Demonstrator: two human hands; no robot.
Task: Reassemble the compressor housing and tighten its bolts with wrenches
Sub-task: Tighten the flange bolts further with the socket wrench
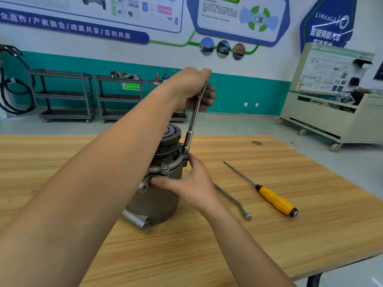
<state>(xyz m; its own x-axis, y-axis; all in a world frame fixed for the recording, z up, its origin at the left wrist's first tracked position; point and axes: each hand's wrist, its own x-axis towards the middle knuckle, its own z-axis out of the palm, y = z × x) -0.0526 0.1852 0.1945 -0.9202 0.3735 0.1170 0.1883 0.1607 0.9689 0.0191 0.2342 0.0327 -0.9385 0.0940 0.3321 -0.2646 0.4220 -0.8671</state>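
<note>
A grey metal compressor stands upright on the wooden table, its dark grooved pulley on top. A long chrome socket wrench stands nearly vertical with its socket on a bolt at the housing's right flange. My left hand grips the top of the wrench handle, the forearm crossing in front of the compressor. My right hand holds the housing flange, thumb at the front, fingers at the right side by the socket.
A ring spanner lies on the table right of the compressor, partly under my right hand. A yellow-handled screwdriver lies further right. Grey shelf trolleys and a training bench on wheels stand on the floor beyond.
</note>
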